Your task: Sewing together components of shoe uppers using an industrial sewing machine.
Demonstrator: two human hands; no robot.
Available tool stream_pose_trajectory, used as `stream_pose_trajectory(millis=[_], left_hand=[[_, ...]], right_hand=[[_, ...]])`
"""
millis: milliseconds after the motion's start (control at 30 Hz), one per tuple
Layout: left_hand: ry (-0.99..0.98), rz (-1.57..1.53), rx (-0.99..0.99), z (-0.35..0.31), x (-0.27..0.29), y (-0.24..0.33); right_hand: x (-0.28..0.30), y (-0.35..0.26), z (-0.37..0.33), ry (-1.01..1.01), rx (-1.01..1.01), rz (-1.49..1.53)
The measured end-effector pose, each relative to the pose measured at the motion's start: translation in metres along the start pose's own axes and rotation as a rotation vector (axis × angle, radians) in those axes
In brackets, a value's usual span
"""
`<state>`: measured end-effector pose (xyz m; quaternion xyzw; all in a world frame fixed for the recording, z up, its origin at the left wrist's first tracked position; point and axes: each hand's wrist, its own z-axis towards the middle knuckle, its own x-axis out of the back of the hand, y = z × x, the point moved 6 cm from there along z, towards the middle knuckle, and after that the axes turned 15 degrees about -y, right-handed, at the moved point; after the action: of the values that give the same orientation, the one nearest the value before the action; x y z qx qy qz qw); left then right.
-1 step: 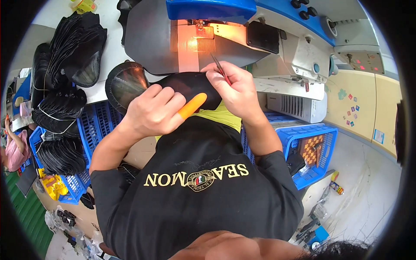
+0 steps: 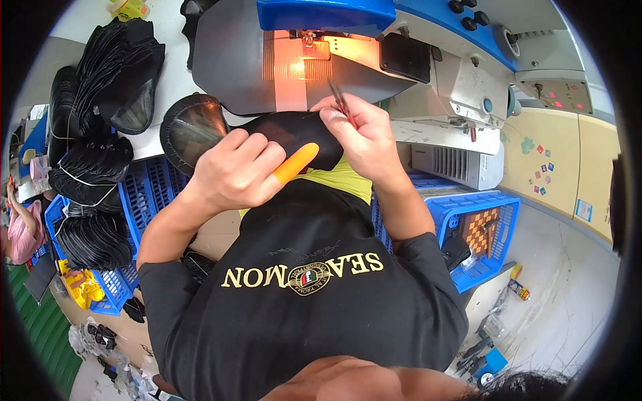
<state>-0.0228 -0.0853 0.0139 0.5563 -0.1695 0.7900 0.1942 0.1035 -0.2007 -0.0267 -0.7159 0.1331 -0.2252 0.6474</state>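
Note:
My left hand is closed on a black shoe upper, pressing its near edge; an orange finger cot covers one finger. The upper's rounded end, with a shiny, semi-clear lining, sticks out left of that hand. At the upper's right end, my right hand pinches a slim pointed tool with a red grip; whether it is tweezers or snips I cannot tell. Its dark tip points up and away from me. Beyond the upper lies a grey plate under the lit needle area of a blue-and-white sewing machine.
Bundled black uppers are piled on the white table at left, with more below in a blue crate. Another blue crate stands at right. A dark flat panel sits beside the needle area. Farther left is another person in pink.
The pointed tool has tilted slightly in my right hand, and its tip looks blurred. My left hand and the shoe upper have hardly moved.

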Motion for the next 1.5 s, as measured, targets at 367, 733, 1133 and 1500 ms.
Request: stream_pose_trajectory(millis=[367,733,1133,1500], left_hand=[[-0.015,0.072,0.076,-0.002,0.005,0.002],[0.041,-0.673,0.418,-0.001,-0.005,-0.014],[0.262,-1.052,0.591,-0.026,-0.031,-0.018],[0.312,-1.109,0.627,-0.03,-0.039,-0.014]], right_hand=[[-0.007,-0.003,-0.009,0.041,0.005,0.368],[-0.02,-0.008,-0.016,-0.121,0.139,0.416],[-0.048,0.003,-0.015,-0.235,0.164,0.326],[-0.053,0.009,-0.018,-0.148,0.184,0.231]])
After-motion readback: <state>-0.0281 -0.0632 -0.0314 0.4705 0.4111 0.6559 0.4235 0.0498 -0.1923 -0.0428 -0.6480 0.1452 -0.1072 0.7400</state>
